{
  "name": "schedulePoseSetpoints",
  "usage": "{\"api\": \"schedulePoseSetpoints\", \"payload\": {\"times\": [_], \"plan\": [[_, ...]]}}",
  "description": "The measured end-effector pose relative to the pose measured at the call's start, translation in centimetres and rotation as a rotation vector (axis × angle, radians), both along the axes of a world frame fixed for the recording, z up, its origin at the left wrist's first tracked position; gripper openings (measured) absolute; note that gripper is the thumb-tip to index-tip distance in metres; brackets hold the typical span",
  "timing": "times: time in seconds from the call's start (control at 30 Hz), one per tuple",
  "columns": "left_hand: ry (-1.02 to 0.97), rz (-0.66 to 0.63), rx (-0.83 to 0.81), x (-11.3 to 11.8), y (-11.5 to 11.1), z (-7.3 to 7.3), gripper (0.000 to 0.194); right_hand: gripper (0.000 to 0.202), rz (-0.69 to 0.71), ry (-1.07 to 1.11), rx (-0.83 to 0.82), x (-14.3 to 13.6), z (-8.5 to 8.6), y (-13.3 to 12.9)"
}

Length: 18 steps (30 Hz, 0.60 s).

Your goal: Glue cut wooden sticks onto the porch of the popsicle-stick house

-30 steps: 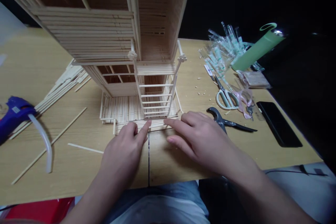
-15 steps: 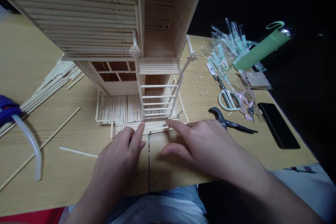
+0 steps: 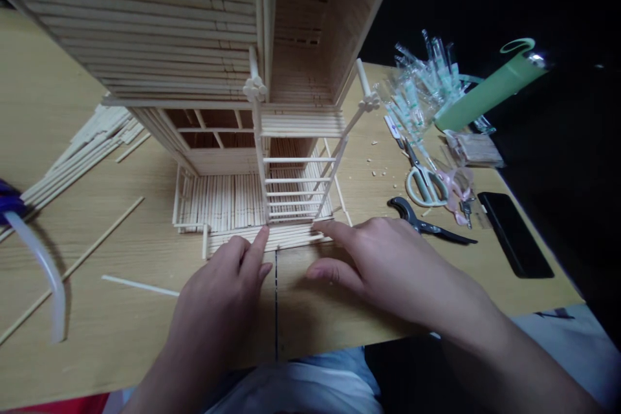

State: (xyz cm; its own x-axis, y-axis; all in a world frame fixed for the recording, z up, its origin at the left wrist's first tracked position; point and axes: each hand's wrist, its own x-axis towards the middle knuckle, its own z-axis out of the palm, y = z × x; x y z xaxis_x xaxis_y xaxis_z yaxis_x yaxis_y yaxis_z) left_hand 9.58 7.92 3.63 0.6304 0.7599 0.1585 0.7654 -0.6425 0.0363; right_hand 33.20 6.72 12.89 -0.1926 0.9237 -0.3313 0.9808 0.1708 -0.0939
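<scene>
A model house (image 3: 228, 71) built of thin wooden sticks stands before me, with a small ladder (image 3: 298, 186) at its front. Along its lower front edge lies a strip of parallel sticks (image 3: 291, 235). My left hand (image 3: 226, 284) presses its outstretched index fingertip on this strip near the ladder's left foot, the other fingers partly curled. Just past the ladder's right foot, the index fingertip of my right hand (image 3: 383, 265) rests on the strip, thumb spread apart below it. Neither hand grasps anything.
Left lie loose sticks (image 3: 82, 149), a long stick (image 3: 92, 255), a pale strip (image 3: 138, 284) and a blue tool with a translucent rod (image 3: 48, 265). Right are scissors (image 3: 425, 184), black-handled cutters (image 3: 427, 226), a phone (image 3: 515, 234), a green bottle (image 3: 485, 94) and clear wrappers (image 3: 422, 81).
The view has shifted slightly and come a little nearer the house. My right index fingertip has slid slightly right along the strip; my left fingertip stays by the ladder's left foot.
</scene>
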Motion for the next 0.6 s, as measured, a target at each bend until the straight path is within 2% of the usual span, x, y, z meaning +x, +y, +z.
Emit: {"api": "schedulePoseSetpoints", "payload": {"times": [0.6], "plan": [[0.008, -0.001, -0.02, 0.34, 0.12, -0.2, 0.042, 0.065, -0.022, 0.034, -0.04, -0.36, 0.26, 0.72]]}}
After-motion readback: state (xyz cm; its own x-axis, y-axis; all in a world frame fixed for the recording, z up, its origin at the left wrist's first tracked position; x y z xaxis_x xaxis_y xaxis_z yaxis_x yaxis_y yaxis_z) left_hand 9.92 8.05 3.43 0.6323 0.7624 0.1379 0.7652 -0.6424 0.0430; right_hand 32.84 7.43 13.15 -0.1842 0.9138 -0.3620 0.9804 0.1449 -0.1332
